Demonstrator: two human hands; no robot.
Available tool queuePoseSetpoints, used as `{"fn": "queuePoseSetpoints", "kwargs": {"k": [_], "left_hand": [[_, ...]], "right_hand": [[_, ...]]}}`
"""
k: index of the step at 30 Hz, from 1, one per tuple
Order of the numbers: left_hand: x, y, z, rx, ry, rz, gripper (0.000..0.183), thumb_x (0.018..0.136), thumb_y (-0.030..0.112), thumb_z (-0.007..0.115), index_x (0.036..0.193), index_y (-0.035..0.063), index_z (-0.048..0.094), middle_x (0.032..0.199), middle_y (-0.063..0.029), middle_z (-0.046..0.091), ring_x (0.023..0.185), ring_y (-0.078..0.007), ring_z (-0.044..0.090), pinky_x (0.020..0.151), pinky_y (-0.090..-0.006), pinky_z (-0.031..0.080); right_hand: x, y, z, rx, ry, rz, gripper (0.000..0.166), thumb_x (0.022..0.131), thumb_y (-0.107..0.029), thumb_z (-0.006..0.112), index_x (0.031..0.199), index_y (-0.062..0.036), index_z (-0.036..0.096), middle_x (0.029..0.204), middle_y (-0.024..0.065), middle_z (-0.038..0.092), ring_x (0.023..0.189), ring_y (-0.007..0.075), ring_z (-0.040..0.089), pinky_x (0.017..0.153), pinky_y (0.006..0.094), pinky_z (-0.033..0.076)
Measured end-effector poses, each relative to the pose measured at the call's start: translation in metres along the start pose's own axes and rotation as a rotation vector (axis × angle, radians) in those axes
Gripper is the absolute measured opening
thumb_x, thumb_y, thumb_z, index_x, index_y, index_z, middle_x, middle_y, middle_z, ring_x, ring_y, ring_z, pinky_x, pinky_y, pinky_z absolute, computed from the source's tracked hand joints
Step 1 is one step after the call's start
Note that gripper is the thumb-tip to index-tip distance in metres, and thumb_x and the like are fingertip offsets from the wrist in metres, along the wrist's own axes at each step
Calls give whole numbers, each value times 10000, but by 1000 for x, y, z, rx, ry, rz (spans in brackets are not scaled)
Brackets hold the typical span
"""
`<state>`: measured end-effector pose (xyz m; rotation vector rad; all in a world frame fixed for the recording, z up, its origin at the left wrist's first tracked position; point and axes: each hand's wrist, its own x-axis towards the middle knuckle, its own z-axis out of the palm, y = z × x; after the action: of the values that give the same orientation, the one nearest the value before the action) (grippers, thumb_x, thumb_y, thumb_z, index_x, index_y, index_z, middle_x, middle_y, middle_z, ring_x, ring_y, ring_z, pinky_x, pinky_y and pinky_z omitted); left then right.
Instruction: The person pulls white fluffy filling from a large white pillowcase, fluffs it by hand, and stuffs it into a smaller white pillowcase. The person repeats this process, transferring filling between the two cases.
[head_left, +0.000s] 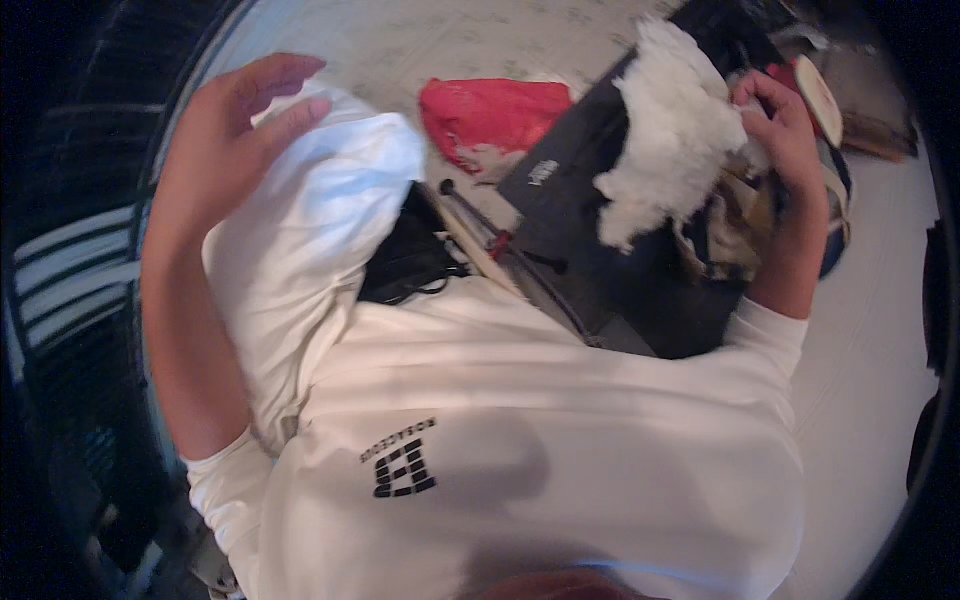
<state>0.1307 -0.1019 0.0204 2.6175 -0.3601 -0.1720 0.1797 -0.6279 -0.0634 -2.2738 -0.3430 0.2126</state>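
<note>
My right hand (772, 112), at the upper right, pinches the edge of a ragged clump of white fluffy fibre stuffing (667, 127). The clump hangs over a flat black panel (547, 187) that bears writing. At the upper left my left hand (277, 105) has its fingers apart and nothing in them; it is above my knee in white trousers (315, 195). A red cloth piece (495, 112) with pale patches lies on the floor between my hands.
A thin dark rod (517, 262) with a red part lies in front of my lap, beside a black item (420, 255). A brown and dark bag (735, 225) is under my right forearm. Slatted pale bars (75, 262) stand at the left.
</note>
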Motion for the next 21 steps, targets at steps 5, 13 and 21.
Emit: {"fn": "queuePoseSetpoints", "kwargs": {"k": [5,13,21], "left_hand": [[-30,-19,-52,-256,414,1,450,986,359,626,1318,54,631,1330,-112,640,1258,-222,577,1095,-352,410],[-93,-29,9,308,98,-98,770,862,467,726,1498,129,455,1566,-205,370,1481,-330,303,1209,-467,203],[-93,-32,5,116,47,-178,693,855,360,749,1467,144,506,1584,-199,349,1501,-359,253,1219,-454,182]], "right_hand": [[9,8,46,-413,-9,85,299,706,-69,692,999,-19,662,944,111,675,914,254,634,851,329,480],[12,4,31,-277,-200,117,530,662,-31,785,1178,-34,665,1169,126,681,1084,275,627,955,362,469],[25,-23,36,-365,-1,-12,601,741,-197,801,1304,-73,635,1252,167,660,1154,336,624,998,399,473]]}}
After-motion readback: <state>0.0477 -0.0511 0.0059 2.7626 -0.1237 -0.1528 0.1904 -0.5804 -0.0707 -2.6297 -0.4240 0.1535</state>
